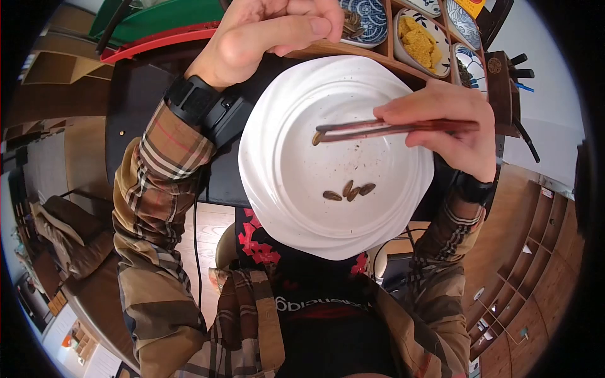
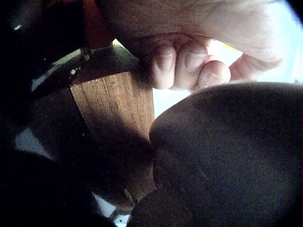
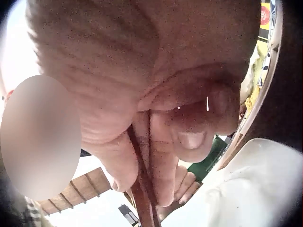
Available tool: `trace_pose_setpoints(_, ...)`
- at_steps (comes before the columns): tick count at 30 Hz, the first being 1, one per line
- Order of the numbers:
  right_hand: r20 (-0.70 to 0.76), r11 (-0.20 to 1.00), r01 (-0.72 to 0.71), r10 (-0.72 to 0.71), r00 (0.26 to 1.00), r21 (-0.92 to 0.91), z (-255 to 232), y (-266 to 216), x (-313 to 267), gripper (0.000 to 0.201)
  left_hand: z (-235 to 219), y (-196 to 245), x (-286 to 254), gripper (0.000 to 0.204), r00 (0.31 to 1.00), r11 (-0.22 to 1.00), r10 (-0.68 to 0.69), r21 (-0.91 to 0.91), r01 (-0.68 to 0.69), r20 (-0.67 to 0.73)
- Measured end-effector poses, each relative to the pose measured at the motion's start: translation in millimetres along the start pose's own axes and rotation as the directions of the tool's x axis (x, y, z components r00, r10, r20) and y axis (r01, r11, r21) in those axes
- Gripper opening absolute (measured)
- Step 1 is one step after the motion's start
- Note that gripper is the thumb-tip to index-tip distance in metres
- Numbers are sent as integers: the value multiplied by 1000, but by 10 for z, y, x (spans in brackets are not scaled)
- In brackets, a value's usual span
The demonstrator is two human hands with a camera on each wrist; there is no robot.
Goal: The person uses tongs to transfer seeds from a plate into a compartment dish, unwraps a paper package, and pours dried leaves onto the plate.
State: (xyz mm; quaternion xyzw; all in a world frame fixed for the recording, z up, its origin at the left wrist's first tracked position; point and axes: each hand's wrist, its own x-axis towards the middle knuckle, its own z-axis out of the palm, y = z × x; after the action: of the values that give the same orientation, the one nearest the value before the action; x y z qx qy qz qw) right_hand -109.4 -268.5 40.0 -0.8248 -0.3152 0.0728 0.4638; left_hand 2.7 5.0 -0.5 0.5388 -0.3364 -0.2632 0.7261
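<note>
My right hand (image 1: 444,120) holds a pair of dark reddish-brown chopsticks (image 1: 403,128) over a white bowl with a wavy rim (image 1: 265,157). Right at the chopstick tips is one brown seed (image 1: 316,138), shaped like a sunflower seed. Several similar seeds (image 1: 348,190) lie on the bowl's bottom, among dark specks. The right wrist view shows the chopsticks (image 3: 142,196) between thumb and fingers. My left hand (image 1: 271,31) is raised beyond the bowl's upper left, fingers loosely curled and nothing visible in them. In the left wrist view its fingertips (image 2: 191,61) hang bent.
Behind the bowl a wooden compartment tray (image 1: 381,60) holds a blue-patterned dish (image 1: 372,16) of seeds and a dish of yellow food (image 1: 419,44). A green container with a red edge (image 1: 157,41) stands at upper left. A brown holder (image 1: 499,82) is at right, on the black table (image 1: 142,157).
</note>
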Motion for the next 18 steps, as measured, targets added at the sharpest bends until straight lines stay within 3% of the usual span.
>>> trace_pose_setpoints(2,99,997,68,-65,993,-24,-31,-18,25,28,-1,0,-3,10,1000,1000,8,2,-8,-1)
trace_pose_setpoints(6,129,999,16,-11,992,-38,18,-61,23,26,6,5,-1,10,1000,1000,13,-27,-12,7)
trace_pose_setpoints(8,17,972,-176,176,984,157,64,-53,-23,28,2,3,3,10,1000,1000,6,-6,-6,0)
trace_pose_setpoints(18,-17,970,-230,232,973,73,22,-105,-43,22,-5,5,-10,11,1000,1000,-3,23,3,-7)
